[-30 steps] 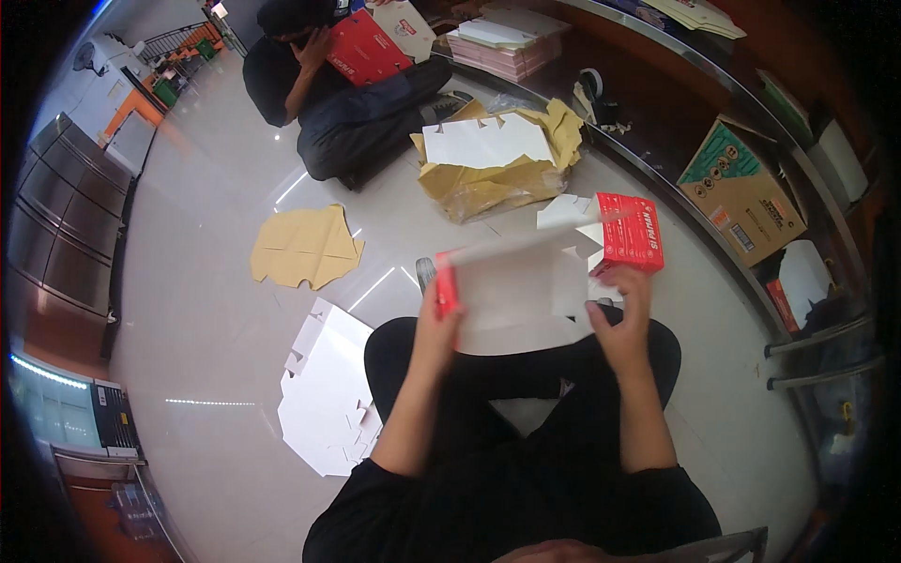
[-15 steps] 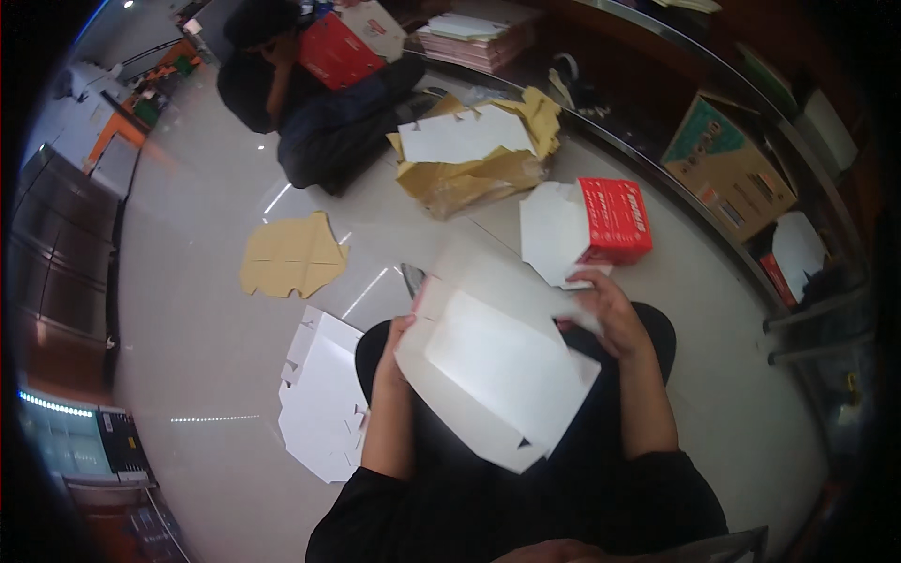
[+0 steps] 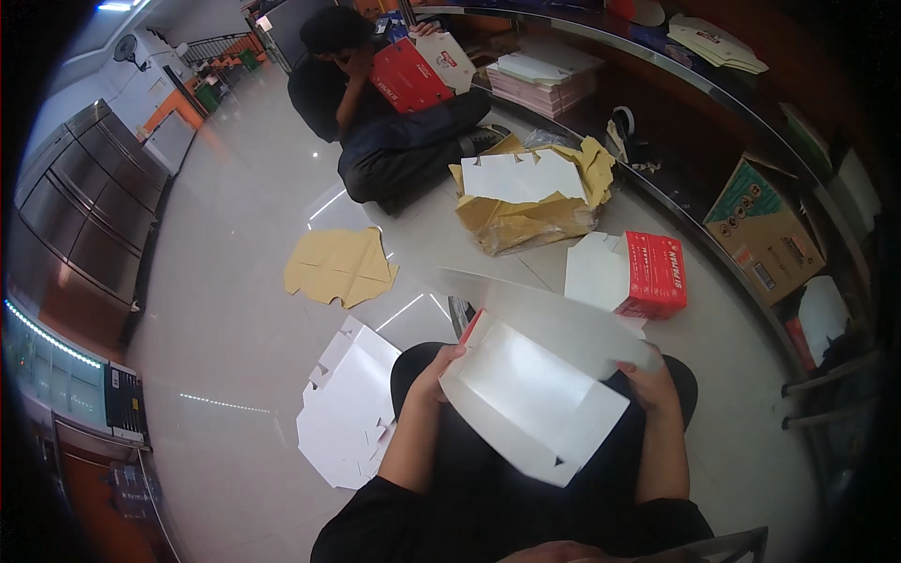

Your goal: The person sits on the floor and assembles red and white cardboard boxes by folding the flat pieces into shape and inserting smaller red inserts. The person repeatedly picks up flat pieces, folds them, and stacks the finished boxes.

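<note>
A partly folded cardboard box (image 3: 530, 375), white inside with a strip of red outside, lies tilted over my lap. My left hand (image 3: 435, 373) is closed on its left side, the thumb near the red edge. On the opposite side my right hand (image 3: 651, 381) pinches the box wall by a far corner. The box's wide far flap (image 3: 554, 305) stands raised. Beyond my right knee sits a red and white box (image 3: 654, 275) with its white lid flap open. Flat white cardboard blanks (image 3: 347, 413) lie on the floor beside my left knee.
Ahead, torn brown wrapping (image 3: 526, 220) surrounds white blanks. A brown cardboard piece (image 3: 340, 266) lies on the tiles. A seated person (image 3: 343, 84) holds a red and white blank. Metal-edged shelves on the right hold a carton (image 3: 765, 230) and stacked blanks (image 3: 540, 84).
My right hand has gone from a blurred, open-fingered reach to gripping the box's right side. The box walls now stand more upright. The whole view has shifted, with floor things appearing further right.
</note>
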`<state>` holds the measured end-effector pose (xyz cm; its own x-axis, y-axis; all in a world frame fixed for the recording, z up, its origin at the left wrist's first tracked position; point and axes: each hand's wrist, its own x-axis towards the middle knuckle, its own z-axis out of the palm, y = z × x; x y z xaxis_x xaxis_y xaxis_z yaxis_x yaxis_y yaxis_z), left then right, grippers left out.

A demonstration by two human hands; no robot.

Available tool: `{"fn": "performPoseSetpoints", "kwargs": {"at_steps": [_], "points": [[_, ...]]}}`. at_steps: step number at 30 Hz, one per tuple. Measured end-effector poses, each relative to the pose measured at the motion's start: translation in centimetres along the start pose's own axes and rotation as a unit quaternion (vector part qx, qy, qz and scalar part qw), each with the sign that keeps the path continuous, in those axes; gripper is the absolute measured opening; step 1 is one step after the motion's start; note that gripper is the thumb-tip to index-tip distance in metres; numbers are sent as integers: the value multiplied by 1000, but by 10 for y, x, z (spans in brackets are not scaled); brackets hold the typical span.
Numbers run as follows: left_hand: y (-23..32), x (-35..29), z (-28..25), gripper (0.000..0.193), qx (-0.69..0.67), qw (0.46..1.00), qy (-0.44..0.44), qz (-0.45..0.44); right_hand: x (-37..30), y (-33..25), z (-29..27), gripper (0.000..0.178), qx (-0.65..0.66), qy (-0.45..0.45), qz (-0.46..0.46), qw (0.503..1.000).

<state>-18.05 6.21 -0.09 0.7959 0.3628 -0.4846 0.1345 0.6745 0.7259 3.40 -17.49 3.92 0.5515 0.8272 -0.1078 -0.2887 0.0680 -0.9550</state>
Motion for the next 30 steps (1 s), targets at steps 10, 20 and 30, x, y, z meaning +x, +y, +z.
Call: {"fn": "performPoseSetpoints", "kwargs": {"at_steps": [10, 20, 30], "points": [[-7, 21, 4, 69, -90, 966, 18, 243, 12, 27, 35, 76, 286, -61, 48, 955], [5, 11, 20, 68, -176, 941, -17, 289, 8, 37, 48, 82, 286, -247, 64, 924], [-16, 16, 4, 61, -23, 986, -8, 163, 22, 24, 39, 43, -62, -131, 130, 981]]}}
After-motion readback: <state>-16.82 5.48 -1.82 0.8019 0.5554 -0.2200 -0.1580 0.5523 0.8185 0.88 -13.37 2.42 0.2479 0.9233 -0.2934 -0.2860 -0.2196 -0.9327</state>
